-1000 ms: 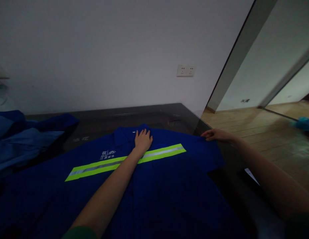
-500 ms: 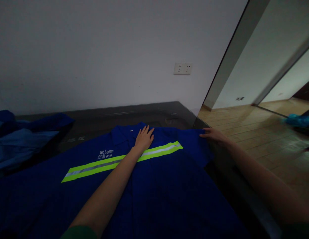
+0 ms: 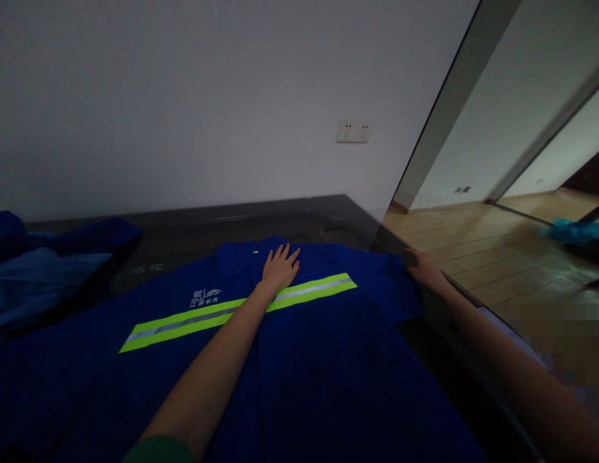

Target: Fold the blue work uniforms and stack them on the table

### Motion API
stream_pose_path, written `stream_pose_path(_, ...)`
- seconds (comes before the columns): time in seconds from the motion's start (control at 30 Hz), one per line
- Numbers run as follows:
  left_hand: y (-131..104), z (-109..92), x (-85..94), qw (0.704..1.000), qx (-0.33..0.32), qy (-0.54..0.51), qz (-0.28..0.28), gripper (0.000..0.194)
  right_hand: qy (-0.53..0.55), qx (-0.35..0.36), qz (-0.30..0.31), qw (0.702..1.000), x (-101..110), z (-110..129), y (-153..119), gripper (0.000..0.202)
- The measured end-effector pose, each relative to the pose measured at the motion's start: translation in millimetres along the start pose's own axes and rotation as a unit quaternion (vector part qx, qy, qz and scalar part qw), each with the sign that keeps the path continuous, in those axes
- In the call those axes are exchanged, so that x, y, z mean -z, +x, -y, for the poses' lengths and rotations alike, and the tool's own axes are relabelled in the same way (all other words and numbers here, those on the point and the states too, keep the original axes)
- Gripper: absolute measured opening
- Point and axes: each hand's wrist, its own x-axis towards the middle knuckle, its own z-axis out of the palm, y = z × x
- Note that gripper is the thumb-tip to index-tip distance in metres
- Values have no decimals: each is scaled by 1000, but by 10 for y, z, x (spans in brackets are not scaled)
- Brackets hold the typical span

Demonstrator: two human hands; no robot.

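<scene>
A dark blue work jacket (image 3: pixel 318 360) lies spread front side up, its collar toward the wall. Across its chest runs a yellow-green reflective stripe (image 3: pixel 183 321), with white lettering above it on the left. My left hand (image 3: pixel 281 267) rests flat on the upper chest beside the collar, fingers apart. At the far right, my right hand (image 3: pixel 423 270) grips the end of the jacket's sleeve (image 3: pixel 390 276) and holds it out sideways. The fingertips of that hand are partly hidden by the cloth and the dim light.
Beneath the jacket is a dark glossy table (image 3: pixel 280 218) against a white wall with a double socket (image 3: pixel 353 131). Crumpled blue garments (image 3: pixel 48 270) lie at the table's left. Beyond its right edge is a tiled floor (image 3: pixel 453 241) with a light-blue bundle (image 3: pixel 576 230).
My right hand has moved a little to the right, drawing the sleeve straighter outward. My left hand stays pressed on the chest.
</scene>
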Motion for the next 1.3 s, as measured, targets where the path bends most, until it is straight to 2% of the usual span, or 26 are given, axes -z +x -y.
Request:
stream_pose_path(0.1,8,-6,-11,1000,9,-1,11,52,-43,53,-8,998,-145,303,-26,44)
stream_pose_path(0.17,8,-10,-18,1000,11,-8,5,52,-70,142,43,986,-299,670,-96,39)
stream_pose_path(0.27,19,-15,-23,1000,17,-22,-7,52,-90,226,139,960,-629,1250,-228,45)
stream_pose_path(0.33,41,-22,-19,999,27,-31,5,53,-104,255,175,945,-861,1533,-279,50)
stream_pose_path(0.4,65,-34,-16,998,39,-39,27,54,-117,259,197,938,-1049,1685,-274,54)
stream_pose_path(0.47,79,-47,-18,997,51,-42,29,54,-128,243,213,938,-1169,1708,-220,58)
stream_pose_path(0.53,77,-55,-26,998,55,-37,6,53,-134,227,222,939,-1220,1642,-142,61)
stream_pose_path(0.6,68,-53,-36,998,49,-32,-8,53,-132,223,222,940,-1222,1539,-67,61)
stream_pose_path(0.73,65,-31,-49,999,33,-33,11,54,-110,229,215,943,-1193,1387,17,62)
stream_pose_path(0.93,80,-11,-71,999,29,-33,5,55,-106,232,207,945,-1188,1334,36,62)
stream_pose_path(1.03,77,-5,-74,999,29,-35,1,54,-125,214,229,941,-1131,1359,51,61)
stream_pose_path(1.1,74,-2,-73,999,29,-37,-1,54,-116,229,238,937,-1056,1381,38,61)
stream_pose_path(1.2,70,-2,-69,999,28,-39,-3,54,-100,248,200,943,-902,1334,-55,61)
stream_pose_path(1.3,64,-9,-61,999,29,-40,-5,54,-147,176,149,962,-742,1112,-205,61)
